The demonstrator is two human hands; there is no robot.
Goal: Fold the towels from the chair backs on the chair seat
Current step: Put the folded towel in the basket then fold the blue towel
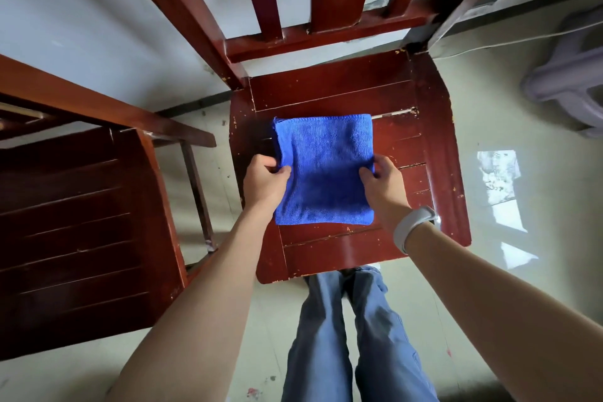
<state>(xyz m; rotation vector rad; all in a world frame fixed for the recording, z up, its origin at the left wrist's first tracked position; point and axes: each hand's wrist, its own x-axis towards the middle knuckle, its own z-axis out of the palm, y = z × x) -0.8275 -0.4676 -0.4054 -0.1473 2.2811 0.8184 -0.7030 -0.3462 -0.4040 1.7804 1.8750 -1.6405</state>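
A blue towel [324, 170], folded into a rough square, lies flat on the red-brown wooden chair seat [346, 95] in the middle of the view. My left hand [264, 179] pinches the towel's left edge about halfway down. My right hand [380, 178] pinches the right edge at the same height; a white band sits on that wrist. The chair back [319, 36] rises behind the seat with no towel on the visible rails.
A second wooden chair [81, 215] stands close on the left, its seat bare. A pale plastic stool [567, 81] sits on the floor at the right. My legs in blue trousers [346, 336] stand just in front of the seat.
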